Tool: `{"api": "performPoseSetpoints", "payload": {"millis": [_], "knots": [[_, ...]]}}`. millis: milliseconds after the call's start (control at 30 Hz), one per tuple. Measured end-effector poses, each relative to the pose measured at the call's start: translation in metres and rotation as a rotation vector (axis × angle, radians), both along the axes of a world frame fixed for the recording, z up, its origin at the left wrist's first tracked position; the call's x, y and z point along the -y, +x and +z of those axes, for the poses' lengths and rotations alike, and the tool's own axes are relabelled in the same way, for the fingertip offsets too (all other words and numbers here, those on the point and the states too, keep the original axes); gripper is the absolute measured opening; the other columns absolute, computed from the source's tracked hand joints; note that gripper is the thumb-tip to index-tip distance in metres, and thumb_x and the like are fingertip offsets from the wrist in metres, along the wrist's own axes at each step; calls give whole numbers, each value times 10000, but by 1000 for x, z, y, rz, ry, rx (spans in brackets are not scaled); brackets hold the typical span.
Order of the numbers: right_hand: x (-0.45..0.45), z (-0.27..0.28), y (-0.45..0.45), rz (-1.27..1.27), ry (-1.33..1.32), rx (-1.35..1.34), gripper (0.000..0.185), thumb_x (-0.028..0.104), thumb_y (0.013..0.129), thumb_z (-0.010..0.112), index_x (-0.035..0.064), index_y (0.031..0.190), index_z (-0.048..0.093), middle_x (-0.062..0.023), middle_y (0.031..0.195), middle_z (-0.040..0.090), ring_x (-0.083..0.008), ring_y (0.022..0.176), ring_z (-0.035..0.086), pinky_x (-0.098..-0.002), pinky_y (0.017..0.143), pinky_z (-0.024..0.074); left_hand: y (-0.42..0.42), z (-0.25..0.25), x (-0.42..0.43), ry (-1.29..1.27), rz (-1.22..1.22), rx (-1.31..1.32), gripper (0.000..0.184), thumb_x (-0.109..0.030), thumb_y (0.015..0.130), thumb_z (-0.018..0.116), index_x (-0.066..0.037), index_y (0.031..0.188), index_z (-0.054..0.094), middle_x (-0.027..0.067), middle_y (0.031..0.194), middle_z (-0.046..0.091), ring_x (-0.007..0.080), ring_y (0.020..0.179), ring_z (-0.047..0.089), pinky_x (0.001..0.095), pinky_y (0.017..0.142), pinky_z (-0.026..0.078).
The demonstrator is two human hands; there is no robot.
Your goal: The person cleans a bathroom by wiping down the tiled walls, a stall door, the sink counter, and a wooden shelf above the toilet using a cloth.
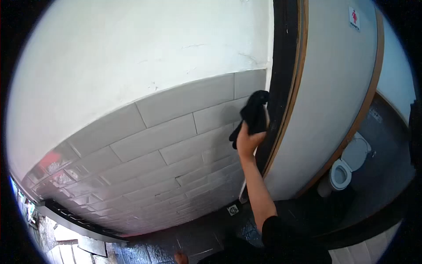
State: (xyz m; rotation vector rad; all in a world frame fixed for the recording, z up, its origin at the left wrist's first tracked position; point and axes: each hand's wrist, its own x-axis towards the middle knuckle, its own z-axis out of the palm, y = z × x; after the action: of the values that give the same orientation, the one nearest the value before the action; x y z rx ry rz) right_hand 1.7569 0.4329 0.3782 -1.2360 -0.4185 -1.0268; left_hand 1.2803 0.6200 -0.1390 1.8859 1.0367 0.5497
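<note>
My right hand (249,143) is stretched forward and wrapped round a bunched black cloth (254,113). The cloth lies against the edge of the grey wall tiles (176,125), close beside the dark door frame (281,66). Part of the cloth hangs down to the left of the wrist. Only a small part of my left hand (180,258) shows at the bottom edge, low by my body; its fingers cannot be made out.
Above the tiles the wall is white plaster (154,48). To the right is a pale panel (338,79) with a sign (354,18), and beyond it a toilet (340,174) with its lid up. A floor drain (232,210) lies below. A dark ledge (79,222) runs at lower left.
</note>
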Motion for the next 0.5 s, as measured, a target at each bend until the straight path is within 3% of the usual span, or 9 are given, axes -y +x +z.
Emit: {"api": "performPoseSetpoints", "payload": {"millis": [67,100,200,367,400,500], "knots": [[-40,8,28,-87,-270,153,747,34,750,647,114,1442,378,-211,1465,325,-404,1352,311,-565,1106,215,15,12,16,-183,-15,-209,266,-206,898,555,-48,1109,596,102,885,653,189,715,609,325,638,501],[-56,10,25,-145,-432,51,742,116,777,647,203,1460,371,-218,1495,276,-432,1375,262,-635,1078,174,27,16,19,-260,-36,-272,273,-211,901,547,-49,1116,591,103,895,653,191,719,611,326,635,502],[-65,-12,63,-266,-457,124,687,201,811,608,129,1453,374,-223,1531,196,-453,1404,174,-679,1054,110,60,25,13,-456,-83,-385,292,-224,910,524,-52,1139,578,108,924,655,197,729,619,326,626,504],[3,50,118,-308,-456,124,655,283,879,599,55,1443,358,-279,1512,196,-461,1395,197,-640,1063,158,105,36,-3,-725,-86,-415,324,-246,924,485,-56,1177,555,116,973,658,206,746,631,328,611,506],[-1,38,122,-297,-424,104,673,465,889,546,110,1438,387,-236,1535,172,-444,1411,166,-650,1075,130,109,36,-6,-772,-81,-407,331,-251,927,477,-57,1185,550,117,982,658,207,749,634,328,608,507],[-1,-59,97,-221,-467,-66,651,420,902,545,90,1438,378,-271,1514,181,-445,1393,205,-641,1072,161,117,32,-20,-912,-53,-377,350,-264,935,453,-60,1207,537,122,1011,660,213,760,642,329,599,509]]}}
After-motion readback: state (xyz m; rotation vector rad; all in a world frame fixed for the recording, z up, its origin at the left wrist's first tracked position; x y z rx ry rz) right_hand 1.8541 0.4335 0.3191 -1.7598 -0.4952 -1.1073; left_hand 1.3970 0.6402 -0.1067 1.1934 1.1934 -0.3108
